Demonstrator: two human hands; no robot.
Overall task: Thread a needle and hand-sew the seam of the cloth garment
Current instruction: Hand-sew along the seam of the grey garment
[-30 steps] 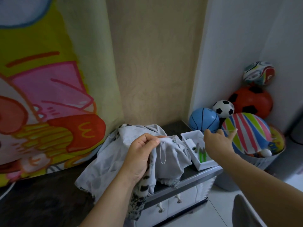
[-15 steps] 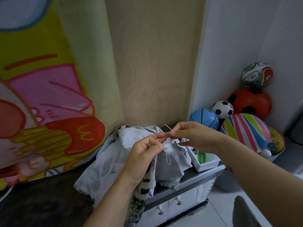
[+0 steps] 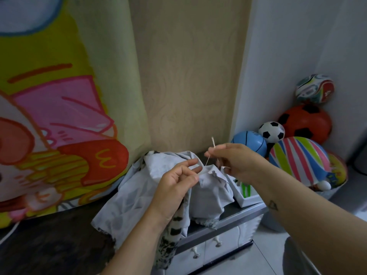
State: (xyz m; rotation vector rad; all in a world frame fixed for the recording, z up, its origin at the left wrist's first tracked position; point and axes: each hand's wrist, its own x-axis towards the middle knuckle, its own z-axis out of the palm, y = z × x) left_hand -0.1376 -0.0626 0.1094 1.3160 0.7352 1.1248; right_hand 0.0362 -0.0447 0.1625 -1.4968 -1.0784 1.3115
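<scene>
- The right fingertips (image 3: 213, 152) are closed narrow, pinching the needle (image 3: 213, 142) low on its shaft; its upper end pokes up and slightly left above the pinch; which end is the eye is too small to tell.
- A pale thread (image 3: 207, 161) runs from that pinch down and left to the folded edge of the cloth garment (image 3: 210, 195); it looks fairly straight, so I judge a stitch is being pulled through.
- The right hand (image 3: 236, 161) sits just right of and a little beyond the left hand (image 3: 174, 183); the two are near but not touching.
- The left fingers (image 3: 191, 162) are bent round a raised fold of the grey cloth, holding it; the thumb is hidden, so how tightly it pinches I cannot tell.
- To do this step well: pull along the line of the thread, steadily, until the slack is gone but the seam does not pucker; hold the fold firm close to where the thread leaves the cloth; mind the sharp end near the left fingers on re-entry.
- The garment is heaped on the grey cabinet (image 3: 238, 214), its patterned part hanging off the near edge below the left wrist.
- Just right of it stands a white box (image 3: 246, 201), partly behind the cloth; farther right lie several balls (image 3: 297, 157); a cartoon hanging (image 3: 59, 116) fills the left.
</scene>
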